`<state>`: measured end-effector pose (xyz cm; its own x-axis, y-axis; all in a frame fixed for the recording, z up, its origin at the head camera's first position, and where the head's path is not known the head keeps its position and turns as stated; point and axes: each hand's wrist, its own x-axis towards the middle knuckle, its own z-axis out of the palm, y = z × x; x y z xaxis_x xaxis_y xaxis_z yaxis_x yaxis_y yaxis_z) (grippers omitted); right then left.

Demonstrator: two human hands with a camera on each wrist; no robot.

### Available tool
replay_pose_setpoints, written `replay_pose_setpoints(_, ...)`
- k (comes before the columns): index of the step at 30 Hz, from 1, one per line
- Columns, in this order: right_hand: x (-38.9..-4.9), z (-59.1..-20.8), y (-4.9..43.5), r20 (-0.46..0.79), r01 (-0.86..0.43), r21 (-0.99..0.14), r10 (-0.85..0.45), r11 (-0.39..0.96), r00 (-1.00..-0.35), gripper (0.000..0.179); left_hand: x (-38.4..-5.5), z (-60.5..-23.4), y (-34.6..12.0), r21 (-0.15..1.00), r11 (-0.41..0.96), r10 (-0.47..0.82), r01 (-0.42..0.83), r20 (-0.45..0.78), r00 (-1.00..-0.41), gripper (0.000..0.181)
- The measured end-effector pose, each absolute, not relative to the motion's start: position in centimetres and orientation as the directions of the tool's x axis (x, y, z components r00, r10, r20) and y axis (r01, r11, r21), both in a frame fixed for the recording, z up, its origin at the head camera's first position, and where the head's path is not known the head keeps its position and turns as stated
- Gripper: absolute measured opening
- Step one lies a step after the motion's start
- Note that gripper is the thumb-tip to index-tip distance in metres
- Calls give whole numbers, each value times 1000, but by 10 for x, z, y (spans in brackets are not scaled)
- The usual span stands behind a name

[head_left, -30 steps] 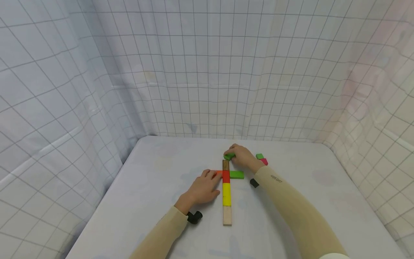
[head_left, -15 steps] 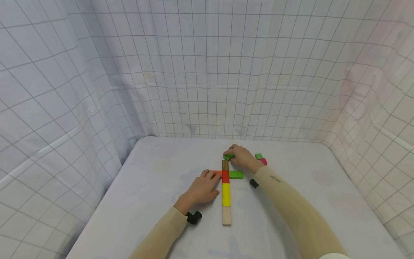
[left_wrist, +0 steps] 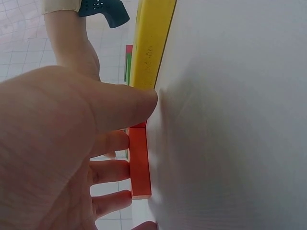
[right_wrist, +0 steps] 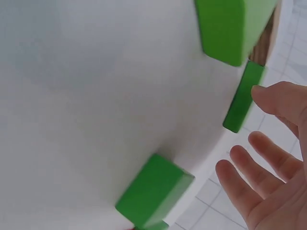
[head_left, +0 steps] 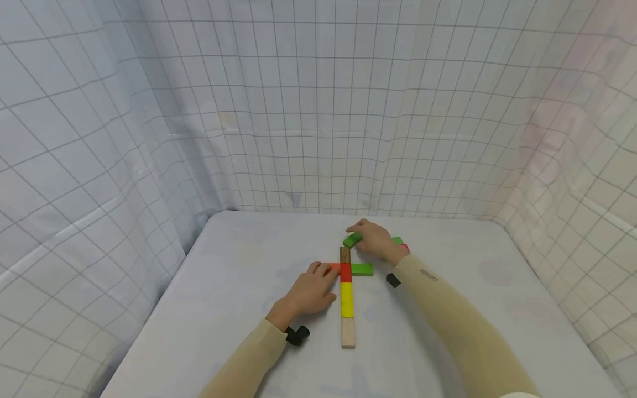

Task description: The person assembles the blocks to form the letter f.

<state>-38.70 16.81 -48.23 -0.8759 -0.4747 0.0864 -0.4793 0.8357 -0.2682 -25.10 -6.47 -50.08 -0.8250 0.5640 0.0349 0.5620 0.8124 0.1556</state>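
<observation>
A line of flat wooden blocks lies on the table: a plain block (head_left: 348, 333), a yellow block (head_left: 346, 300), a red block (head_left: 345, 272) and a brown block (head_left: 345, 254). An orange block (left_wrist: 139, 163) and a green block (head_left: 362, 270) flank the red one. My left hand (head_left: 309, 290) rests fingertips on the orange block, its thumb by the yellow block. At the brown block's far end, another green block (head_left: 352, 239) lies at a slant. My right hand (head_left: 374, 240) touches it with the thumb; the other visible fingers are extended, apart from it. The index finger is mostly hidden in the right wrist view.
Beyond my right wrist lie a small green block (head_left: 397, 240) and a pinkish-red block (head_left: 405, 247), partly covered by the arm. Black wrist cameras hang under both wrists. White grid-patterned cloth (head_left: 318, 121) encloses the table (head_left: 224, 331) at the back and sides.
My right fingers have lifted off the slanted green block, which now shows more of its top. The right hand has shifted slightly. The left hand stays put on the orange block.
</observation>
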Motion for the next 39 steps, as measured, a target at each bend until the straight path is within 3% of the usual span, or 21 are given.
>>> replay_pose_setpoints(14,-372,-455,187,77,-476,-270,-474,837,-877,49,-251,-500,-69,161,828,546,537,-12,-838,67)
replay_pose_setpoints(39,-330,-474,239,71,-367,-323,-365,872,-928,44,-249,-501,-66,156,822,552,548,18,-834,65)
